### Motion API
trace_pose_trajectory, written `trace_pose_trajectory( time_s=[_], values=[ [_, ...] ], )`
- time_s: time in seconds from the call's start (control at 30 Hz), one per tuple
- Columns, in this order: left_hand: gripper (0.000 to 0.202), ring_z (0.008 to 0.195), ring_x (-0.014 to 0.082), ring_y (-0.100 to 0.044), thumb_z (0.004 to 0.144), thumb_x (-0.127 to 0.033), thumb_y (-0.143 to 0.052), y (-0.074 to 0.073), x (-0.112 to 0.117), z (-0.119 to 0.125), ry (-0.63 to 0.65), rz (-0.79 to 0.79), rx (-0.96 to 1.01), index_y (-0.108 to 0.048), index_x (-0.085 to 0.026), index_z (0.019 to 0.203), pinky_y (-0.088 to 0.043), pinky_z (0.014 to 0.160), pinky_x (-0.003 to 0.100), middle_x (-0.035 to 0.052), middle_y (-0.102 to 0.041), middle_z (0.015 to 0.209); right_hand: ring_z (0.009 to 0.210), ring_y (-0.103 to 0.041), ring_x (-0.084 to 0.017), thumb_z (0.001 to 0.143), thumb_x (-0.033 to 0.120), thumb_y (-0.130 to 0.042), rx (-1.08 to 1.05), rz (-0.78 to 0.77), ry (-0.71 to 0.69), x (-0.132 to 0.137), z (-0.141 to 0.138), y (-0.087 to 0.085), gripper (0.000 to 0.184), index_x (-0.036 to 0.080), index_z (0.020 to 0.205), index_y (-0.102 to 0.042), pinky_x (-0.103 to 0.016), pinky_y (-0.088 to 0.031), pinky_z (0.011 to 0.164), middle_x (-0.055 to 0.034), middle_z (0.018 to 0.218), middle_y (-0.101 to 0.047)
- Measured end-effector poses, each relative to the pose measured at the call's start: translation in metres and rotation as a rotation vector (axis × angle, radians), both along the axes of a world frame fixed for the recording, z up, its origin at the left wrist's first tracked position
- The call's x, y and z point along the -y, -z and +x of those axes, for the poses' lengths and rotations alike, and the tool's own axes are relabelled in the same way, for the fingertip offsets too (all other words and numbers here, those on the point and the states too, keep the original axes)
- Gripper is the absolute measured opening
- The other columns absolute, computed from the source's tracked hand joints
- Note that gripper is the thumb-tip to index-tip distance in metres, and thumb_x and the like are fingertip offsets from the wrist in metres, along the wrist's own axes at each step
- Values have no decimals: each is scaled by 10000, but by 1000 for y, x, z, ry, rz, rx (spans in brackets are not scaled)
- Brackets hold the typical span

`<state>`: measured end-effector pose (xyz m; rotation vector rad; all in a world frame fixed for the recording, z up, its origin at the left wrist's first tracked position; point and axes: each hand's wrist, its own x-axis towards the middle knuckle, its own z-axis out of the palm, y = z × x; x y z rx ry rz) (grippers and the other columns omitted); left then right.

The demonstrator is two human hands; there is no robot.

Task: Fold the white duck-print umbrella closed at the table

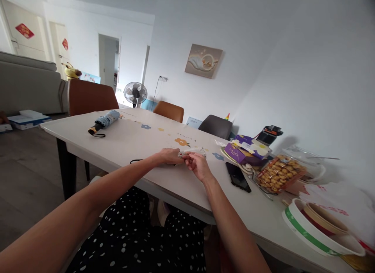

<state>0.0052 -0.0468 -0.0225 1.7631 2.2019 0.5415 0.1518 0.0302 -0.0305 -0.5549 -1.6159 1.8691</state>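
Both my hands rest on the white table [123, 146] near its front edge. My left hand [170, 156] and my right hand [198, 164] are closed in a pinch on a small pale patterned object [193, 151] that lies between them; I cannot make out what it is. A thin black cord [135, 161] loops on the table beside my left wrist. A black phone [237, 176] lies just right of my right hand.
A folded light-blue umbrella [104, 121] lies at the table's far left. On the right stand a purple box [241, 151], a packet of biscuits [278, 173], a glass dish [307, 163] and stacked paper bowls [319, 230]. Chairs [89, 97] and a fan [135, 93] stand behind.
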Motion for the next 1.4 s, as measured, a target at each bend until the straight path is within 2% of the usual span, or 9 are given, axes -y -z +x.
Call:
trace_pose_trajectory(
  time_s=[0.33,0.43,0.6,0.77,1.0,1.1,1.2,1.3,1.4],
  values=[
    [515,884,287,-605,778,-636,-387,11,7,21,53,122,-223,-554,-204,1003,-387,831,398,116,-638,899,566,-631,-151,687,140,-574,-21,-23,-20,-7,5,0,305,176,972,-470,-227,-453,412,-63,868,-674],
    [440,884,288,-598,814,-556,-394,16,9,23,79,176,-282,-553,-199,1017,-391,825,405,128,-624,940,817,-666,-185,705,140,-595,-140,-97,-40,-8,6,-5,298,176,985,-499,-302,-560,646,-58,963,-655],
    [373,913,292,-588,827,-511,-417,18,7,21,86,184,-247,-568,-189,938,-377,849,405,136,-613,924,1005,-616,-195,691,145,-623,-202,-91,-93,-7,4,-8,252,161,933,-556,-345,-499,906,-62,963,-641],
    [439,957,317,-570,806,-563,-423,17,13,26,63,220,-205,-522,-194,1021,-355,865,445,152,-599,1002,1062,-580,-184,672,193,-600,-299,49,274,-23,4,-4,234,192,897,-538,-330,-485,913,-54,1015,-601],
    [456,1000,297,-559,794,-611,-409,6,9,17,-70,131,-108,-504,-211,990,-372,864,415,119,-607,1063,1169,-466,-213,711,306,-557,-127,421,876,-39,12,5,366,188,1047,-473,-305,-463,872,-107,1215,-497],
    [489,883,251,-594,762,-640,-438,-8,3,12,-195,173,218,-503,-203,972,-434,739,337,95,-625,941,1147,-478,-207,729,325,-551,-107,383,903,-36,10,5,340,190,1023,-444,-291,-469,857,-105,1193,-502],
    [512,619,149,-568,784,-655,-376,-23,1,14,-239,226,845,-488,-185,952,-428,537,251,56,-596,766,1024,-553,-190,728,323,-566,-66,279,766,-28,5,4,286,194,956,-452,-268,-511,764,-75,1094,-545],
    [509,456,98,-466,809,-654,-274,-27,2,17,-263,181,1316,-465,-185,862,-392,437,225,9,-518,612,877,-620,-175,734,342,-600,-37,198,498,-16,0,6,292,194,948,-468,-261,-541,651,-65,1039,-561],
    [554,422,103,-449,807,-662,-170,-17,3,14,-293,88,1515,-454,-187,790,-376,395,226,9,-482,548,722,-655,-177,756,394,-616,36,116,156,-3,-4,8,314,181,948,-488,-297,-555,572,-78,976,-585]
  ],
)
